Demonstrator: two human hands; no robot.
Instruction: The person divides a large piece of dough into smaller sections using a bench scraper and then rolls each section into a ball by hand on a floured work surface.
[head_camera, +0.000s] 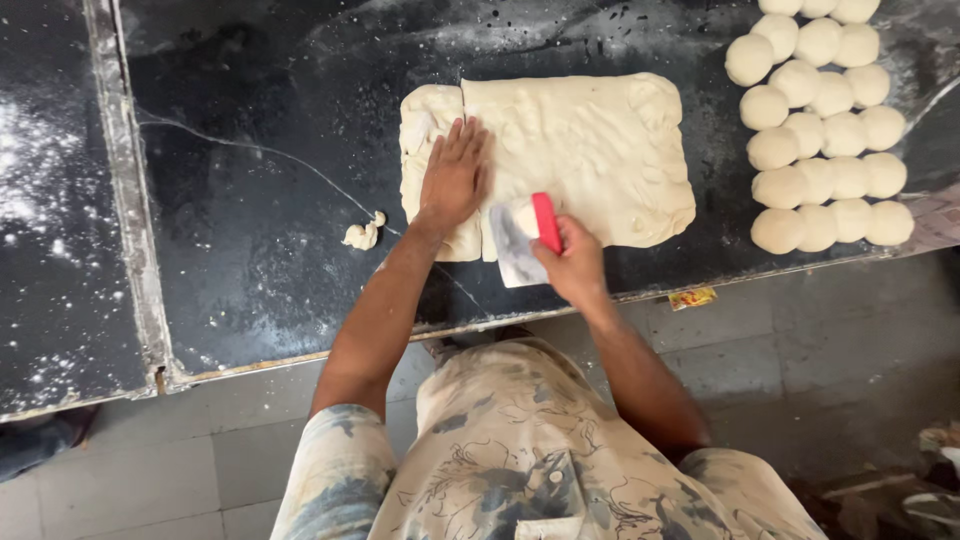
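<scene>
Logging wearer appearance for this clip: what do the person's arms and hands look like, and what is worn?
Both forearms are bare, as are the left hand and right hand: no gloves, rings or watch visible. Short sleeves of a cream shirt with blue-grey blotches and thin dark line drawings.

Dark counter (260, 250): dough slab (590, 150), dough balls (825, 130)

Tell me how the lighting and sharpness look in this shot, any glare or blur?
Head view: soft, even light; faint sheen on the dark floured stone counter top right; pale rectangular dough slab and round dough balls sharp; red-handled scraper slightly soft; counter edges bow from the wide lens.
</scene>
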